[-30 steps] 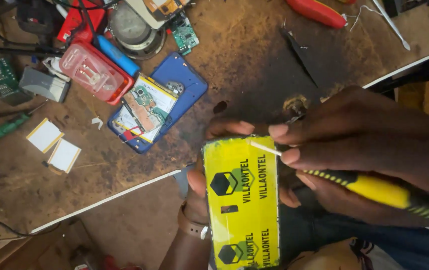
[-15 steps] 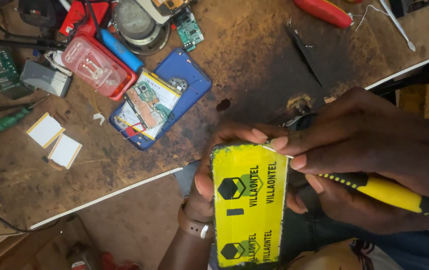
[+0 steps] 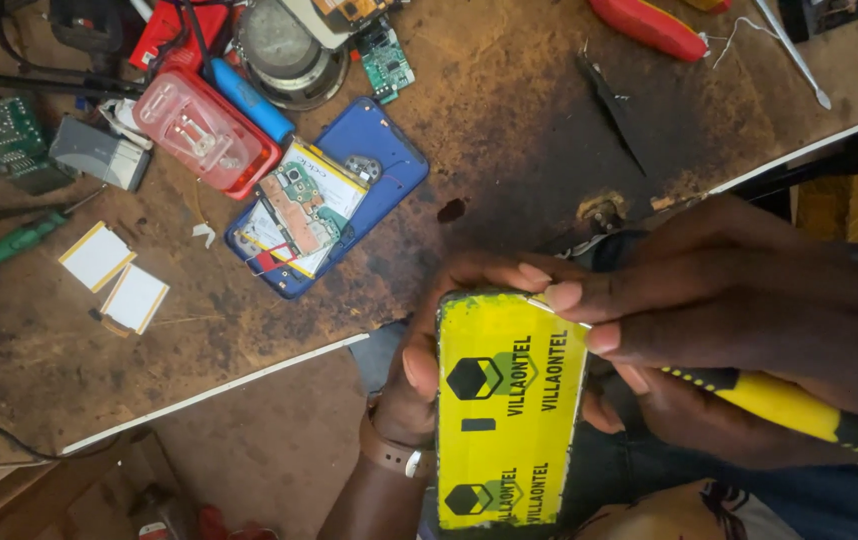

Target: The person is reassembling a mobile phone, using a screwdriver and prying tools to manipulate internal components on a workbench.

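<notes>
My left hand (image 3: 439,345) grips a phone with a bright yellow sticker on its back (image 3: 509,410), holding it from below at the bottom middle of the head view. My right hand (image 3: 749,330) comes in from the right and holds a screwdriver with a yellow and black handle (image 3: 789,405). Its thin metal tip (image 3: 559,312) lies against the phone's top right edge, under my fingertips. A band (image 3: 389,455) sits on my left wrist.
A worn brown workbench (image 3: 509,130) with a pale front edge fills the upper view. On it lie an opened blue phone with exposed boards (image 3: 324,205), a red clear-lidded case (image 3: 204,135), a green screwdriver (image 3: 9,245), two white pads (image 3: 114,275), circuit boards, tweezers (image 3: 614,110) and a red-handled tool (image 3: 649,25).
The yellow phone and both hands have shifted slightly right and down in view. The screwdriver tip stays at the phone's top right edge.
</notes>
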